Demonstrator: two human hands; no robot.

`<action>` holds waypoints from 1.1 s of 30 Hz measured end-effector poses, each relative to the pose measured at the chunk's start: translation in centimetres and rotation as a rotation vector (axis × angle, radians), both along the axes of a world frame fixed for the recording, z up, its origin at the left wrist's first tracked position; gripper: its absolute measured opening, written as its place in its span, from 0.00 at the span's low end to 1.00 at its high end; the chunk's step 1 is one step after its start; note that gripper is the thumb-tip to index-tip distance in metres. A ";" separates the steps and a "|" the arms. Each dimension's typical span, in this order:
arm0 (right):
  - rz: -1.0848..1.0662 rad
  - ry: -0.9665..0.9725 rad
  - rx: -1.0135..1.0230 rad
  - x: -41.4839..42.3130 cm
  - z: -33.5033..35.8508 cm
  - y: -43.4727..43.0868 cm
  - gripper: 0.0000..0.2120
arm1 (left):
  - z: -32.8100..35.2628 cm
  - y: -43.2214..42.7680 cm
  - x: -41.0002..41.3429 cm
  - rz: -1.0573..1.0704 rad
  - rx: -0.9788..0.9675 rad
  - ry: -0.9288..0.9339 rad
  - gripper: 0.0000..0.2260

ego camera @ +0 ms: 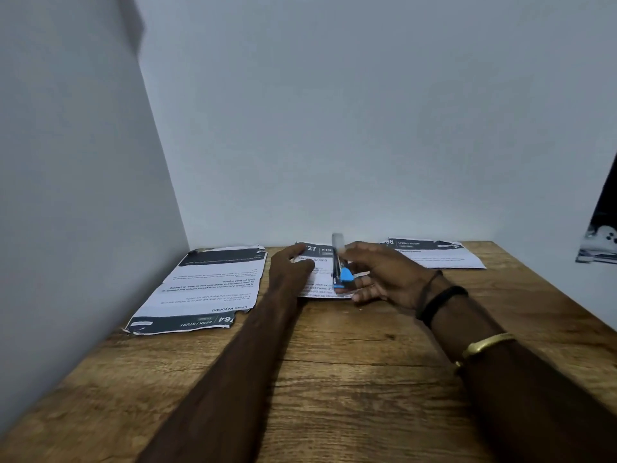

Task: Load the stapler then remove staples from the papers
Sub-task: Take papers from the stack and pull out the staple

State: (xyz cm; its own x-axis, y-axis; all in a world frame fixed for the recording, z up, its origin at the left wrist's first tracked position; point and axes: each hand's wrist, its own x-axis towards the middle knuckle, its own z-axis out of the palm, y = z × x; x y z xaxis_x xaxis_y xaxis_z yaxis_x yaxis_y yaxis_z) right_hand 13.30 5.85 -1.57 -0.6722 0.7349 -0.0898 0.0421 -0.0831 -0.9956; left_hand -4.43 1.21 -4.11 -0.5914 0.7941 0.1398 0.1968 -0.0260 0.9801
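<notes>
Head view showed both hands extended over the far edge of the wooden table [334, 379]. The right hand [384, 275] held the stapler [340, 272], a slim tool with a blue rear end, its fingers closed around the body; the tool stood tilted, with the metal front end raised and blurred. Whether the stapler's magazine was open could not be determined. The left hand [290, 265] lay just beside the stapler with fingers loosely spread and nothing gripped, resting on or just above the middle paper [317, 285], probably to steady the sheet. That paper lay directly beneath both hands. A second, larger paper [207, 289] lay to the left of the left hand, and a third paper [437, 255] lay beyond the right hand, well apart. The papers were spread singly, likely so that each staple could be reached without overlap.
</notes>
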 end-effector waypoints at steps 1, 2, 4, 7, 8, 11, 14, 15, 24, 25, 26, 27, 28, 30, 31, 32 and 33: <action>-0.013 0.066 -0.060 -0.2 0.0 0.1 0.12 | 0.1 -0.1 0.1 -0.007 0.004 0.022 0.24; -0.038 0.121 -0.092 -0.5 -0.1 0.2 0.10 | 0.0 -0.2 0.1 -0.009 0.009 0.041 0.24; -0.120 0.214 -0.112 -1.1 -0.1 0.6 0.07 | -0.3 -0.3 0.3 0.009 0.047 0.037 0.19; -0.217 0.339 -0.114 -2.6 -0.1 1.2 0.07 | -0.6 -0.3 0.4 0.065 0.123 -0.033 0.12; -0.231 0.364 -0.098 -3.0 -0.1 1.4 0.07 | -0.6 -0.3 0.4 0.083 0.134 -0.029 0.12; -0.253 0.353 0.055 -4.2 -0.2 1.7 0.07 | -0.6 -0.2 0.6 0.127 0.176 0.019 0.11; -0.282 0.261 0.293 -4.9 -0.2 1.6 0.13 | -0.7 -0.2 0.7 0.151 0.197 0.121 0.11; -0.296 0.244 0.356 -5.1 -0.2 1.6 0.14 | -0.8 -0.2 0.7 0.154 0.194 0.159 0.11; -0.329 0.238 0.567 -6.0 -0.1 1.6 0.15 | -0.8 -0.4 1.3 0.146 0.195 0.298 0.11; -0.325 0.231 0.572 -6.1 -0.1 1.6 0.15 | -0.8 -0.4 1.3 0.146 0.193 0.300 0.10; -0.318 0.227 0.572 -6.1 -0.1 1.6 0.15 | -0.7 -0.4 1.2 0.147 0.192 0.297 0.10; -0.309 0.222 0.570 -6.0 -0.1 1.5 0.15 | -0.7 -0.5 1.2 0.147 0.192 0.292 0.10; -0.301 0.216 0.566 -6.0 -0.1 1.5 0.14 | -0.7 -0.5 1.2 0.144 0.192 0.287 0.09; -0.300 0.202 0.561 -5.9 -0.2 1.5 0.13 | -0.7 -0.5 1.3 0.139 0.192 0.274 0.09; -0.307 0.199 0.558 -5.9 -0.2 1.5 0.13 | -0.7 -0.5 1.3 0.137 0.192 0.263 0.09; -0.316 0.200 0.556 -5.9 -0.2 1.5 0.12 | -0.7 -0.5 1.3 0.135 0.191 0.253 0.09; -0.324 0.200 0.561 -5.9 -0.1 1.4 0.11 | -0.7 -0.4 1.3 0.133 0.188 0.249 0.10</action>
State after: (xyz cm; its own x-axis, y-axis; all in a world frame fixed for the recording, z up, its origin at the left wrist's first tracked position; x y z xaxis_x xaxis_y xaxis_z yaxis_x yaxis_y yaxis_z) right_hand 7.44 7.29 -1.69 -0.3743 0.8012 0.4669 -0.0871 0.4709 -0.8779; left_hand -3.13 0.82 -4.81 -0.6170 0.6592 0.4299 0.4434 -0.1601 0.8819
